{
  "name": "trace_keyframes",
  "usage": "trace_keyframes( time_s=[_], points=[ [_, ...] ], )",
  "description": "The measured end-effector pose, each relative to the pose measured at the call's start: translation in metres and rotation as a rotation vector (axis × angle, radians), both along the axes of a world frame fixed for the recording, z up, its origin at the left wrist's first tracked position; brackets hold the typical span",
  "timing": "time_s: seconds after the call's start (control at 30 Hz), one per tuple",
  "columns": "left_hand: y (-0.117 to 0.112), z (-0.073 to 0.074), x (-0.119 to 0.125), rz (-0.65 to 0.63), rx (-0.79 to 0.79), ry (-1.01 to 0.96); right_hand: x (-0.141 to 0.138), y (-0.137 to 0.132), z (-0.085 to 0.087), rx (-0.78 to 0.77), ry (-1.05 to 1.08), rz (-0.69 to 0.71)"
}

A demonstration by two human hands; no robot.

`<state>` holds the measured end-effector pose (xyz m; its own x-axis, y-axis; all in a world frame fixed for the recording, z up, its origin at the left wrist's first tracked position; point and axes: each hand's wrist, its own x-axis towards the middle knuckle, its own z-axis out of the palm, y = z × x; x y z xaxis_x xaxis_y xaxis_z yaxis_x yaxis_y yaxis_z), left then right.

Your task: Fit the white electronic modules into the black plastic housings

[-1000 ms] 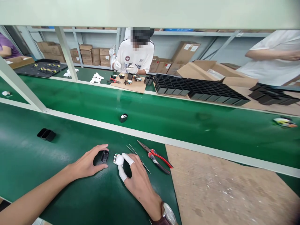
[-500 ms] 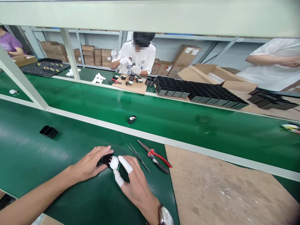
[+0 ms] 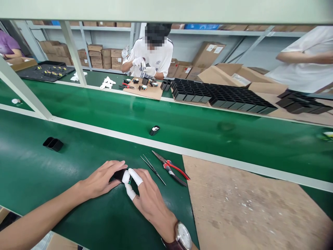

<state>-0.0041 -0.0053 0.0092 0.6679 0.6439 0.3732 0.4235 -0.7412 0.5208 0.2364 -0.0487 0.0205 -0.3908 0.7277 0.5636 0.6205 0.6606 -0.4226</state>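
My left hand (image 3: pixel 102 178) is closed around a small black plastic housing (image 3: pixel 119 174), whose open end faces right. At that opening sits a circuit board with a round white part (image 3: pixel 126 177), its green edge just showing. My right hand (image 3: pixel 147 192), with white finger cots on thumb and forefinger, pinches the board. Part of the board is hidden in the housing. Just right of my hands, tweezers (image 3: pixel 153 169) and red-and-black long-nose pliers (image 3: pixel 170 168) lie on the green bench.
Two black housings (image 3: pixel 53 143) stand at the left. A cardboard sheet (image 3: pixel 255 205) covers the bench at right. Beyond a pale rail (image 3: pixel 117 136), a filled housing (image 3: pixel 154 130) rests on the green belt. A co-worker (image 3: pixel 152 57) sits opposite, beside rows of black housings (image 3: pixel 223 97).
The board has moved left, deeper into the housing, and less of its green edge shows. On the belt, the filled housing has shifted right. The camera view has tilted slightly.
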Motion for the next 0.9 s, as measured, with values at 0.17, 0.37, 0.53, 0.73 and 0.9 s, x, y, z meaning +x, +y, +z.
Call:
trace_keyframes(
  time_s=[0.17,0.37,0.53,0.73,0.9],
  points=[
    [-0.003,-0.001,0.0,0.03,-0.158,-0.025,0.006,0.001,-0.012,0.032,0.083,0.07],
    [-0.008,-0.006,0.001,0.025,-0.401,-0.05,0.003,0.002,-0.01,0.013,0.049,0.095],
    [-0.007,-0.016,-0.001,0.046,-0.48,-0.09,-0.007,0.004,-0.007,-0.029,-0.056,0.085],
    [-0.003,-0.008,0.0,0.069,-0.422,-0.055,0.011,0.014,-0.017,0.071,-0.035,-0.133],
    [0.0,-0.01,0.001,0.115,-0.347,-0.111,0.037,0.028,-0.028,0.145,-0.356,-0.444]
  ],
)
